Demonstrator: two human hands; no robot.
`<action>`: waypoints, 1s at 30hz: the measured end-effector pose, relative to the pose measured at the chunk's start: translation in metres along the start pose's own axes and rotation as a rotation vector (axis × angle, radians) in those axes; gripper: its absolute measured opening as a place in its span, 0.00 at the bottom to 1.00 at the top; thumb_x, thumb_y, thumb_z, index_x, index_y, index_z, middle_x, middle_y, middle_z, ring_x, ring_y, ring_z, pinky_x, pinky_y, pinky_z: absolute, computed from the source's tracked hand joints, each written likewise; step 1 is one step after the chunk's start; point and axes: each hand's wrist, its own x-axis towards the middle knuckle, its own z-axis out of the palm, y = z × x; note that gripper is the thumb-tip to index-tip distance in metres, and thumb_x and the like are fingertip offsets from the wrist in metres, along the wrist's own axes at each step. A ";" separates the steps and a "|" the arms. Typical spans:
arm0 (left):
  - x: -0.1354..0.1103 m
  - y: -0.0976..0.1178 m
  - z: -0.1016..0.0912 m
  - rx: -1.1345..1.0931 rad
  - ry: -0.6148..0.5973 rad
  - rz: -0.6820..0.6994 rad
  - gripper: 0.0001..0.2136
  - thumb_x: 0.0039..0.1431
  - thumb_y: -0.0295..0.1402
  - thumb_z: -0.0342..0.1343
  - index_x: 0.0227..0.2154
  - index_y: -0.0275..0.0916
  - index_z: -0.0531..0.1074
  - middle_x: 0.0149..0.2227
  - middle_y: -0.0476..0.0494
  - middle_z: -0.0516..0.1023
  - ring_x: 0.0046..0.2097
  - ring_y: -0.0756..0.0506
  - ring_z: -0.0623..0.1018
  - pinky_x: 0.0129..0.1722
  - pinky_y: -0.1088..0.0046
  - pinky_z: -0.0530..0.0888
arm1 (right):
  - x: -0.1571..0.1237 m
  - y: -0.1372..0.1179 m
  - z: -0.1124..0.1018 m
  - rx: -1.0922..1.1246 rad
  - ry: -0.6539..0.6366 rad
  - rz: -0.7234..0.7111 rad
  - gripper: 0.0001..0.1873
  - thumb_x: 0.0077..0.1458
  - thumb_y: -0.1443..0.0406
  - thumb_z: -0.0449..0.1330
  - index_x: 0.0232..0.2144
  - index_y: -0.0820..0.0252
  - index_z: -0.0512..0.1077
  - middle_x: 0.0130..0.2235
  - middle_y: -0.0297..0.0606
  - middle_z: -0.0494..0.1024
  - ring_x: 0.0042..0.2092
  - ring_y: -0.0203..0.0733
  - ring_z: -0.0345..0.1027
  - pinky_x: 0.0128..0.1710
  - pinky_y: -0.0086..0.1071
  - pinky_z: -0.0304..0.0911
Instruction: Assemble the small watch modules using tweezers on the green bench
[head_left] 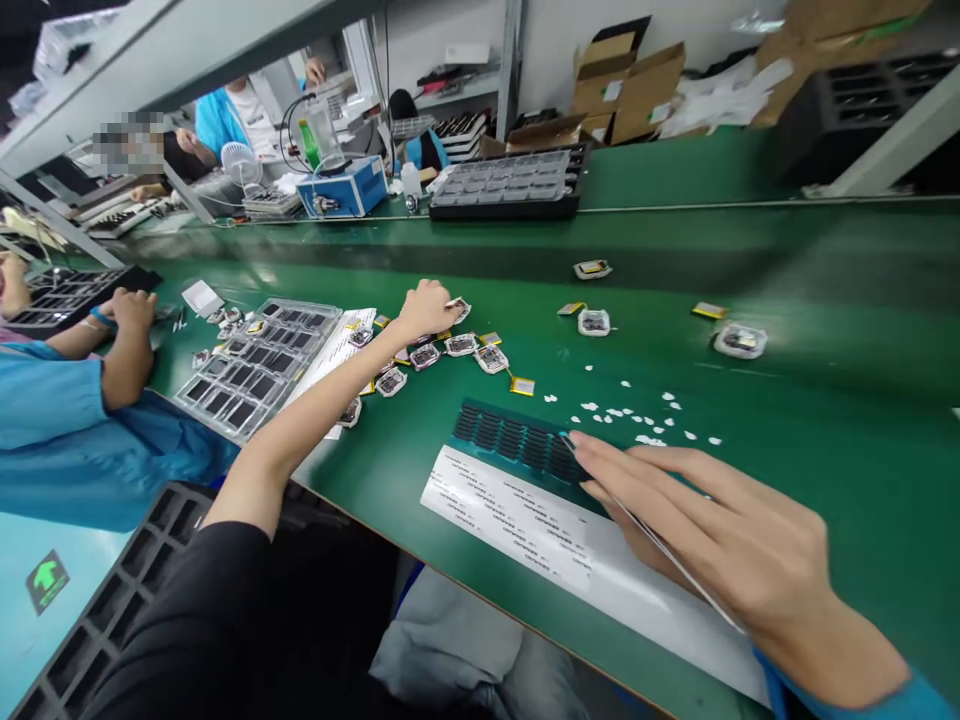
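Note:
My left hand reaches over the bench, its fingers closed on a small white-rimmed electronic module. Several similar modules with yellow-edged batteries lie beside and below it. In my right hand are thin metal tweezers, slanting down to the right under the fingers. The fingertips are at the right end of a sheet of black adhesive pieces. A white printed backing sheet runs along its near side, partly beneath my right hand.
Small white scraps lie beyond the sheet. Farther off are single modules. At left stands a clear tray of dark screens, with a co-worker's arm nearby. A black tray and a blue box stand behind.

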 end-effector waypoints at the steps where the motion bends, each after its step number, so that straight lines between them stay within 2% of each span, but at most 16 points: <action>1: 0.004 0.002 0.000 0.061 0.013 0.008 0.11 0.66 0.34 0.58 0.43 0.31 0.78 0.54 0.24 0.79 0.69 0.28 0.66 0.68 0.46 0.65 | -0.001 0.000 0.000 -0.001 -0.002 0.000 0.44 0.59 0.74 0.71 0.73 0.59 0.61 0.47 0.29 0.87 0.39 0.40 0.81 0.45 0.35 0.76; 2: 0.005 0.007 0.003 0.073 0.039 0.027 0.12 0.66 0.31 0.56 0.47 0.29 0.78 0.59 0.21 0.76 0.72 0.26 0.61 0.70 0.42 0.60 | -0.002 0.000 0.000 -0.002 -0.004 0.002 0.41 0.60 0.74 0.70 0.72 0.59 0.63 0.48 0.29 0.87 0.40 0.40 0.81 0.46 0.35 0.76; 4: 0.005 0.025 0.014 0.058 0.065 0.120 0.15 0.68 0.28 0.51 0.53 0.28 0.76 0.66 0.19 0.70 0.75 0.27 0.56 0.74 0.42 0.53 | -0.004 0.001 0.000 -0.007 -0.005 -0.004 0.36 0.61 0.74 0.70 0.68 0.59 0.67 0.48 0.29 0.87 0.41 0.39 0.81 0.46 0.34 0.77; 6: 0.005 0.050 0.031 0.020 0.026 0.264 0.16 0.71 0.29 0.47 0.54 0.32 0.76 0.67 0.23 0.71 0.75 0.32 0.58 0.74 0.48 0.56 | -0.004 0.002 0.000 -0.008 -0.010 -0.013 0.33 0.61 0.75 0.69 0.66 0.58 0.70 0.48 0.29 0.87 0.41 0.38 0.81 0.46 0.33 0.77; 8: 0.010 0.076 0.049 -0.035 -0.037 0.389 0.14 0.73 0.31 0.48 0.53 0.35 0.76 0.67 0.29 0.73 0.75 0.35 0.62 0.73 0.53 0.60 | -0.003 0.003 0.001 -0.003 -0.021 -0.021 0.32 0.61 0.75 0.69 0.65 0.57 0.71 0.47 0.29 0.87 0.41 0.38 0.81 0.46 0.32 0.77; 11: 0.027 0.104 0.069 -0.120 -0.109 0.457 0.13 0.73 0.33 0.50 0.51 0.35 0.76 0.64 0.32 0.75 0.72 0.34 0.66 0.69 0.55 0.65 | -0.003 0.003 0.002 0.012 -0.034 -0.033 0.31 0.60 0.75 0.70 0.63 0.60 0.72 0.47 0.31 0.88 0.41 0.39 0.81 0.45 0.33 0.78; 13: 0.040 0.111 0.075 -0.171 -0.147 0.443 0.10 0.71 0.34 0.52 0.43 0.34 0.76 0.57 0.33 0.79 0.68 0.32 0.70 0.64 0.55 0.70 | -0.004 0.003 0.003 0.017 -0.038 -0.041 0.29 0.59 0.76 0.70 0.61 0.63 0.73 0.48 0.33 0.88 0.41 0.40 0.80 0.45 0.34 0.78; 15: 0.048 0.112 0.075 -0.224 -0.161 0.419 0.07 0.66 0.34 0.60 0.36 0.35 0.73 0.51 0.33 0.81 0.62 0.32 0.75 0.60 0.57 0.73 | -0.004 0.003 0.003 0.018 -0.037 -0.044 0.28 0.58 0.76 0.70 0.60 0.64 0.74 0.48 0.34 0.88 0.40 0.40 0.80 0.45 0.35 0.78; 18: 0.046 0.109 0.070 -0.314 -0.161 0.400 0.10 0.62 0.31 0.65 0.29 0.40 0.68 0.44 0.34 0.81 0.53 0.34 0.79 0.55 0.57 0.75 | -0.004 0.002 0.001 0.028 -0.025 -0.045 0.30 0.59 0.76 0.69 0.62 0.61 0.72 0.48 0.33 0.87 0.40 0.39 0.80 0.46 0.34 0.77; 20: 0.032 0.110 0.065 -0.370 -0.152 0.394 0.10 0.68 0.32 0.60 0.30 0.41 0.67 0.41 0.36 0.82 0.49 0.37 0.80 0.53 0.58 0.75 | -0.004 0.001 -0.001 0.044 -0.013 -0.042 0.31 0.60 0.77 0.68 0.63 0.62 0.71 0.48 0.33 0.88 0.40 0.39 0.81 0.46 0.33 0.77; 23: -0.008 0.116 0.058 -0.575 -0.164 0.343 0.10 0.76 0.37 0.49 0.36 0.40 0.67 0.40 0.40 0.83 0.43 0.43 0.82 0.49 0.64 0.76 | -0.005 -0.001 -0.004 0.094 -0.008 -0.010 0.26 0.65 0.74 0.64 0.64 0.63 0.71 0.45 0.36 0.88 0.43 0.41 0.82 0.44 0.34 0.78; 26: -0.062 0.118 0.043 -1.178 -0.369 0.156 0.05 0.75 0.35 0.53 0.43 0.40 0.67 0.36 0.46 0.84 0.39 0.47 0.84 0.47 0.69 0.77 | -0.010 -0.003 -0.003 0.153 -0.020 0.086 0.23 0.69 0.73 0.55 0.64 0.61 0.71 0.44 0.39 0.88 0.45 0.42 0.82 0.38 0.32 0.77; 28: -0.098 0.115 0.031 -1.378 -0.524 0.025 0.04 0.73 0.33 0.55 0.46 0.40 0.67 0.32 0.49 0.83 0.32 0.49 0.85 0.41 0.71 0.78 | -0.015 -0.005 0.001 0.165 0.007 0.163 0.27 0.68 0.75 0.54 0.66 0.59 0.70 0.41 0.38 0.87 0.43 0.41 0.82 0.34 0.31 0.74; 30: -0.127 0.107 0.023 -1.464 -0.622 -0.014 0.07 0.73 0.33 0.56 0.49 0.40 0.67 0.32 0.49 0.83 0.29 0.49 0.85 0.35 0.73 0.78 | -0.019 -0.006 0.006 0.150 0.056 0.219 0.35 0.65 0.79 0.54 0.70 0.55 0.65 0.35 0.32 0.84 0.35 0.38 0.80 0.31 0.28 0.71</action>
